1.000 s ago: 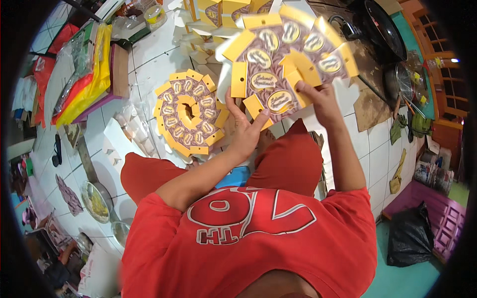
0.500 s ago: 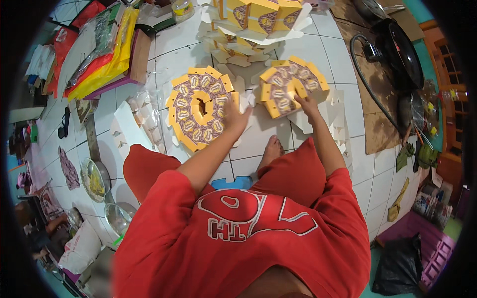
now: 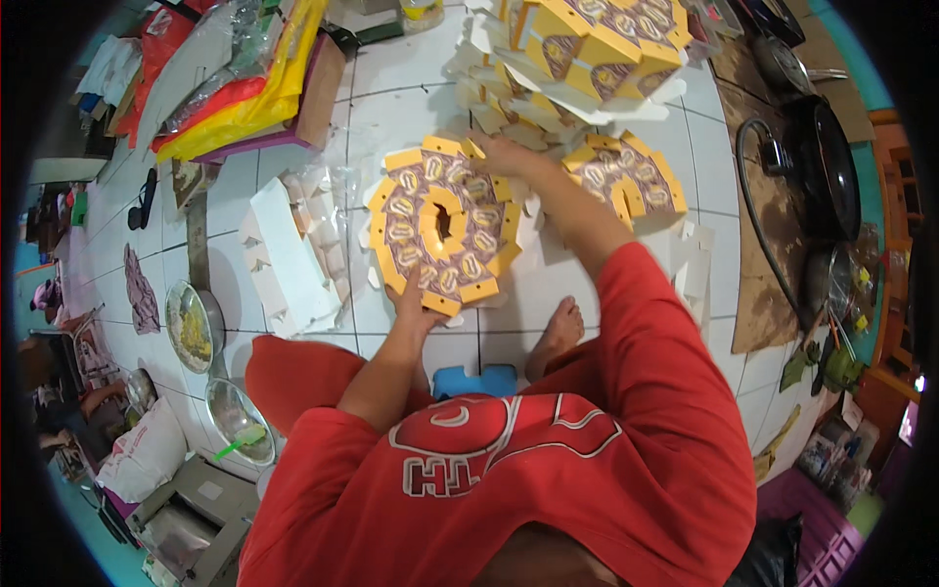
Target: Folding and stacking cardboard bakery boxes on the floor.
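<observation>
The thing under my hands is a flat die-cut cardboard blank (image 3: 442, 228), a yellow ring of flaps with brown printed panels and a small hole in its middle, lying face up on the white tiled floor (image 3: 411, 108) right in front of my knees. I judge it light and thin, stiff enough along its panels to slide or lift as one sheet, but scored so that it will bend at every flap. It looks glossy, so I expect it to slip easily on the tiles and on other blanks. The outer flaps are the weak parts; pinching one alone would likely crease it. The better hold is at two opposite edges, which is about where my hands are.

My left hand (image 3: 416, 305) rests on the near rim, fingers spread flat on the card, pressing rather than pinching. My right hand (image 3: 501, 154) lies at the far rim, fingers laid along the yellow edge; I cannot tell whether they curl under it.

Just to the right lies a second blank (image 3: 626, 181) of the same print, apart from the first. Beyond it rises a stack of folded boxes (image 3: 587, 39) over a fan of white undersides. To the left stands a bundle of white cardboard pieces (image 3: 289, 249) in clear wrapping, and further left two metal bowls (image 3: 196, 328). A blue low stool (image 3: 476, 380) shows between my legs, beside my bare foot (image 3: 558, 333).
</observation>
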